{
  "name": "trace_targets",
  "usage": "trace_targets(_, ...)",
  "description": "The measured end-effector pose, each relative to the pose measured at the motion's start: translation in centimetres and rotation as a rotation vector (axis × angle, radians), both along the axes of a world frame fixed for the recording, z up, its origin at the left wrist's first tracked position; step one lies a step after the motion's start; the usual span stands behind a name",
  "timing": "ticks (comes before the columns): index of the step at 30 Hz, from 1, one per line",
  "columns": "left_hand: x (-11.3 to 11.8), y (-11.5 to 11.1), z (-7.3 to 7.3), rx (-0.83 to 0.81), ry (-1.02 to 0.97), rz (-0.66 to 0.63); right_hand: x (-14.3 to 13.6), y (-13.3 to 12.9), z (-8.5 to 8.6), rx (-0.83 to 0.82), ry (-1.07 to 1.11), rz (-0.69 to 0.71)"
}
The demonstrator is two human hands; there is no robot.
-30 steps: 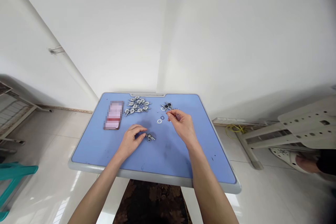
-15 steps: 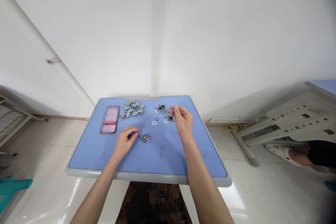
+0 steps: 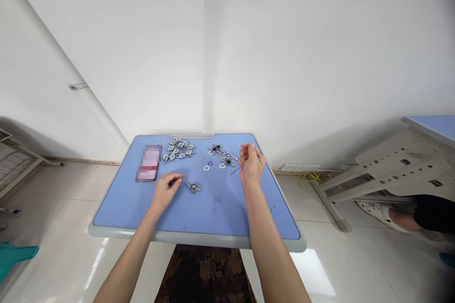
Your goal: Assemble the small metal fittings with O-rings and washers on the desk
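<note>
Piled fittings (image 3: 179, 148) left of centre are seemingly assembled; gaskets (image 3: 205, 169) below centre are unfitted. One metal fitting (image 3: 194, 187) is set lower-centre, near the slack, empty left hand (image 3: 166, 192); whether the thin rod (image 3: 235, 170) is gripped by the curled right hand (image 3: 252, 164) cannot be told.

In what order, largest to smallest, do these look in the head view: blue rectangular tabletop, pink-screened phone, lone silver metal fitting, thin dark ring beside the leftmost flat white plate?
1. Blue rectangular tabletop
2. Pink-screened phone
3. Lone silver metal fitting
4. Thin dark ring
</note>
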State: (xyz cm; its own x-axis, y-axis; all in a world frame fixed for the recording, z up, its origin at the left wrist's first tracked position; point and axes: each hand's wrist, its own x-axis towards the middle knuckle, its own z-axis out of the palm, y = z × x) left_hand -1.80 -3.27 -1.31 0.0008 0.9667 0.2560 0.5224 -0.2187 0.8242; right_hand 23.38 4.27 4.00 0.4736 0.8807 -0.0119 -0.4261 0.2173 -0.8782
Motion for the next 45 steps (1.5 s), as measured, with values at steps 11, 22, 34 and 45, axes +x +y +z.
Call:
trace_targets(11, 0.5, -0.2, 0.1, 0.013, 0.074, -0.039, -2.5, -0.5, -1.2, -0.049, -0.137, 0.096)
trace_targets(22, 1.4, -0.6, 0.3, 0.098, 0.094, -0.181, -3.2, -1.0, -1.8, 0.001, -0.228, 0.158)
trace_targets(34, 2.5, -0.8, 0.5, 0.096, 0.184, -0.266, -3.2, -0.9, -1.4, 0.007, -0.289, 0.209)
trace_targets(45, 2.7, -0.6, 0.4, 0.076, 0.21, -0.241, -3.4, -1.1, -1.1, 0.031, -0.359, 0.199)
